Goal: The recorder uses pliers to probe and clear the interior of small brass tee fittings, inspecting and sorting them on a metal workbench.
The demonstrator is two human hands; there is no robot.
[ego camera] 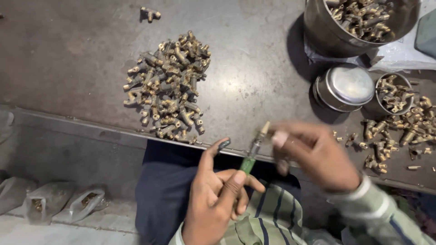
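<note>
My left hand (218,190) grips a small tool with a green handle (248,164) and a metal shaft pointing up toward the table edge. A small brass fitting (264,128) sits on the tool's tip. My right hand (313,154) is blurred, its fingertips at the fitting on the tip. A big heap of brass fittings (168,86) lies on the dark metal table (254,81) to the upper left of my hands. A second, looser spread of brass fittings (399,131) lies to the right.
A large steel pot (327,31) full of fittings stands at the top right. Below it are an upturned steel bowl (347,86) and a small steel cup (394,93) with fittings. One stray fitting (150,13) lies far back. Plastic bags (63,202) lie on the floor at left.
</note>
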